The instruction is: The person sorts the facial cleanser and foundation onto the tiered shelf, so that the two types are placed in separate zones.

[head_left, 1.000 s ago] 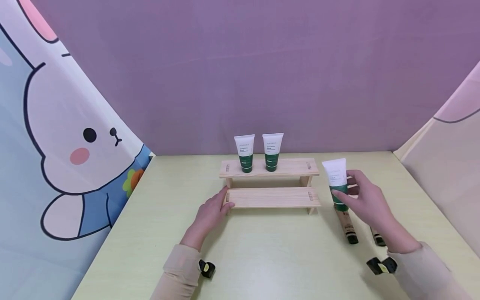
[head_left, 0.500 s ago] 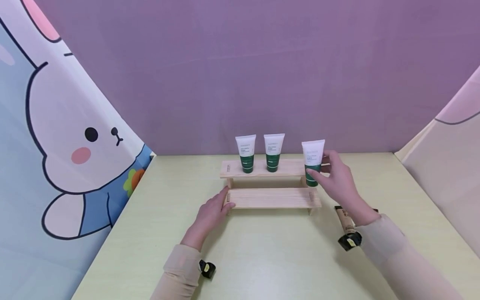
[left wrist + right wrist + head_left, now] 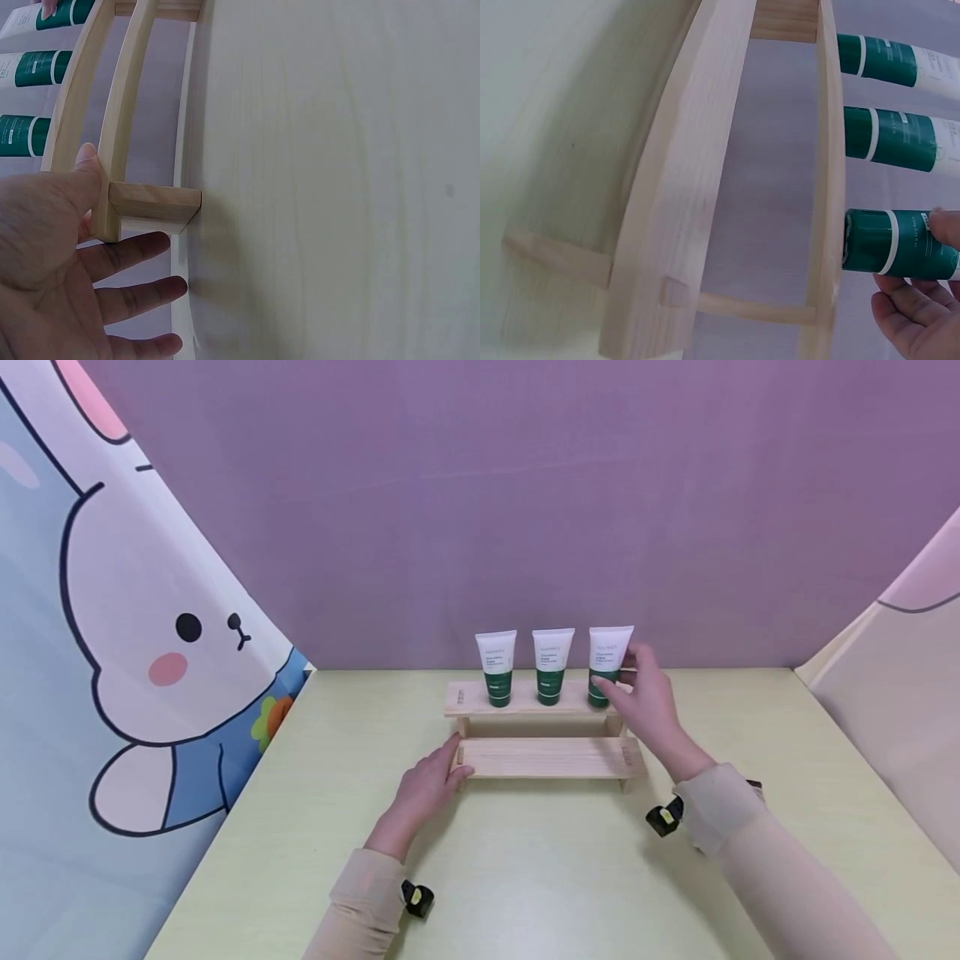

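My right hand (image 3: 651, 697) holds a white and green squeeze tube (image 3: 609, 652) by its green lower part, over the right end of the upper board. In the right wrist view its cap (image 3: 866, 240) is right at the board; whether it bears its weight there I cannot tell. Two matching tubes, a middle one (image 3: 552, 652) and a left one (image 3: 497, 653), stand cap-down on that board. The two-step wooden rack (image 3: 547, 758) has its lower board's left end between the thumb and index finger of my left hand (image 3: 423, 789). The left hand's other fingers (image 3: 142, 298) are spread.
A tube end (image 3: 756, 787) shows past my right sleeve, which hides most of what lies there. The pale table (image 3: 540, 868) stretches in front of the rack. Behind it hangs a purple cloth (image 3: 525, 510), with a rabbit-print cloth (image 3: 172, 602) at the left.
My right hand has carried its tube left and back, from beside the rack to the upper board's right end. My left hand has stayed at the rack.
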The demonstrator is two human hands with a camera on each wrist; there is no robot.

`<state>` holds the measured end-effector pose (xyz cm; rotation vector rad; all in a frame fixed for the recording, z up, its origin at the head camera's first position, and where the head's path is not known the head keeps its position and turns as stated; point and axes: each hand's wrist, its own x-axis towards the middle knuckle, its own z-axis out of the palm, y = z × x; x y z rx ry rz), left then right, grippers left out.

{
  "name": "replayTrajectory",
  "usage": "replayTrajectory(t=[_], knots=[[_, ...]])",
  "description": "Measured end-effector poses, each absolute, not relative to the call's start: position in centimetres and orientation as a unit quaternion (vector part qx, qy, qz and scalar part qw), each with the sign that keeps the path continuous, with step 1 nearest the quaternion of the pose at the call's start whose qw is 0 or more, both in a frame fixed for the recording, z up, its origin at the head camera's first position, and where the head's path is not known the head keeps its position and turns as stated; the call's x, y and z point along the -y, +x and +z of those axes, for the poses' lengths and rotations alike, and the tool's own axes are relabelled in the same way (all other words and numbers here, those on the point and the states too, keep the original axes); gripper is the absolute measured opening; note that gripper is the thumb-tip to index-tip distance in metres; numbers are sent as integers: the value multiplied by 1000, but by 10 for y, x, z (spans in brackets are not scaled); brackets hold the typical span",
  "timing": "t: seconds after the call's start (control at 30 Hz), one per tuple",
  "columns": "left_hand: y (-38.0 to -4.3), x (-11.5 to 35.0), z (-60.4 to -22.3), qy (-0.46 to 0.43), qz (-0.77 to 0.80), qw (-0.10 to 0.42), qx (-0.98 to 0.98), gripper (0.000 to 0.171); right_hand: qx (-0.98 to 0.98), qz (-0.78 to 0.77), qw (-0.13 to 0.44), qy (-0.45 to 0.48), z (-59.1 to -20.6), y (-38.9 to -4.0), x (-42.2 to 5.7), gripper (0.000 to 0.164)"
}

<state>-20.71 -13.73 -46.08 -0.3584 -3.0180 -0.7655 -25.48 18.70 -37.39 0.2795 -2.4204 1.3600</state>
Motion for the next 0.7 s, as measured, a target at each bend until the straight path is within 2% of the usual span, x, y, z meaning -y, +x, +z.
replayTrajectory(t=[0.33,0.47,0.6,0.7], knots=[[-206,137,-460,-111,-244,8,963,63,862,477,146,89,-379,-259,-183,52],[-205,138,-459,-115,-240,14,964,61,871,463,136,96,-377,-256,-187,57],[-204,137,-459,-116,-239,12,964,61,870,461,147,99,-378,-249,-196,62],[-204,137,-458,-116,-241,10,964,62,874,444,171,103,-379,-241,-205,58]])
